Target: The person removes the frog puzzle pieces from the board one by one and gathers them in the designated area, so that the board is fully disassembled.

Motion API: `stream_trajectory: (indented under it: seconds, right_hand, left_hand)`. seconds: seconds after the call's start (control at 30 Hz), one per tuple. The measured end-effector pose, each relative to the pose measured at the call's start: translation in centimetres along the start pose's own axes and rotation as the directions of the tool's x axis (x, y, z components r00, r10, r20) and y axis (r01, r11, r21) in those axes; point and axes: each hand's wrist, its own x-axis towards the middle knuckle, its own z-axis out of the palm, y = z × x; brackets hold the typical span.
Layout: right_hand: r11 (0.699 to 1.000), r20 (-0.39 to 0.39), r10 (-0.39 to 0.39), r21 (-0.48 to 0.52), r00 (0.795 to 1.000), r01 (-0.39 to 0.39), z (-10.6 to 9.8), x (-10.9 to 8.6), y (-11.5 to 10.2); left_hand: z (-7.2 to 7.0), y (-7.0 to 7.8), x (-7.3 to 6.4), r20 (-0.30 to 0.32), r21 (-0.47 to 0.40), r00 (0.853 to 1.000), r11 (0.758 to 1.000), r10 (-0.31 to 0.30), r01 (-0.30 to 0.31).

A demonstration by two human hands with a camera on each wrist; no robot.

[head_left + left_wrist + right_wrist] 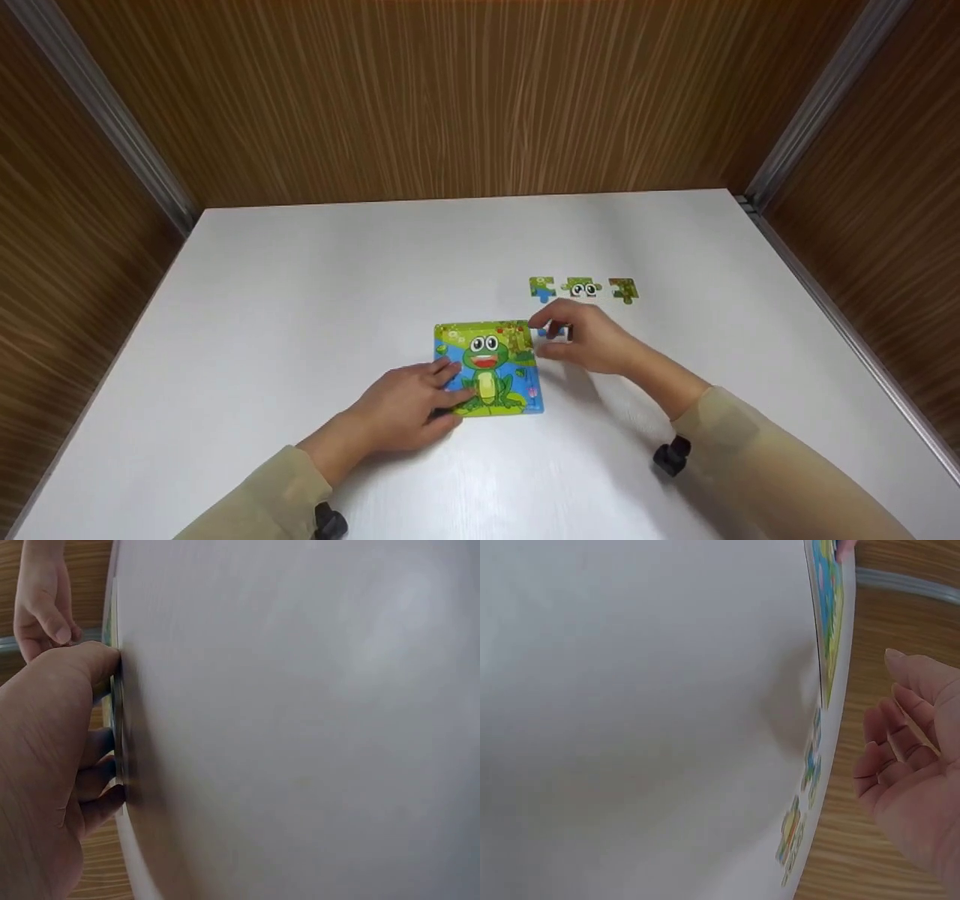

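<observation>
My left hand (409,403) is spread, fingertips on the thin, square, blue-and-green frog puzzle board (496,367). My right hand (590,340) is just beside it, thumb and fingers parted, pinching nothing. Probably light, stiff, kinda slick: I'd grab opposite edges.

A white tabletop (285,262) is spread beneath the grip and backed, beyond it, by a brown wood-grained panel (450,97). To either side of the grip, the space is enclosed by a left panel (60,225) and a right panel (885,150), with corners edged by grey metal strips (109,112). Nearer than the grip, a pale sheen is thrown back. In the dim wrist views, similar panelling is apparently glimpsed past the tabletop.
</observation>
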Motion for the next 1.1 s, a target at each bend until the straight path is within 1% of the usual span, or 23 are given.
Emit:
stream_trajectory:
  seconds: [0.2,0.4,0.5,0.6,0.83,0.97,1.1]
  right_hand:
    - [0.999,0.045,-0.039,-0.012,0.998,0.039,1.5,0.8,-0.7]
    - [0.999,0.079,-0.031,-0.026,0.996,0.033,2.5,1.2,-0.9]
    - [0.998,0.097,-0.031,-0.053,0.995,0.037,3.0,1.3,-0.8]
    - [0.996,0.116,-0.018,-0.083,0.993,0.028,3.4,1.4,-0.8]
    - [0.993,0.166,0.036,-0.121,0.985,-0.016,3.6,1.7,-1.3]
    - [0.992,0.184,0.049,-0.124,0.982,-0.026,3.6,1.7,-1.4]
    - [0.993,0.187,0.052,-0.113,0.981,-0.031,3.6,1.7,-1.2]
  left_hand:
    - [-0.1,-0.1,0.2,-0.001,0.001,1.0,1.0,0.002,-0.002]
    - [0.0,-0.1,0.1,-0.019,0.001,1.0,1.0,0.005,-0.005]
    - [0.1,-0.1,0.1,-0.034,-0.004,0.999,1.0,0.007,-0.008]
    - [0.2,-0.1,0.1,-0.037,-0.008,0.999,1.0,0.006,-0.006]
    - [-0.1,0.1,0.0,-0.015,-0.017,1.0,1.0,-0.004,0.003]
    - [-0.2,0.2,-0.1,-0.009,-0.008,1.0,1.0,-0.001,0.001]
    - [-0.4,0.5,-0.1,-0.013,0.022,1.0,1.0,0.016,-0.016]
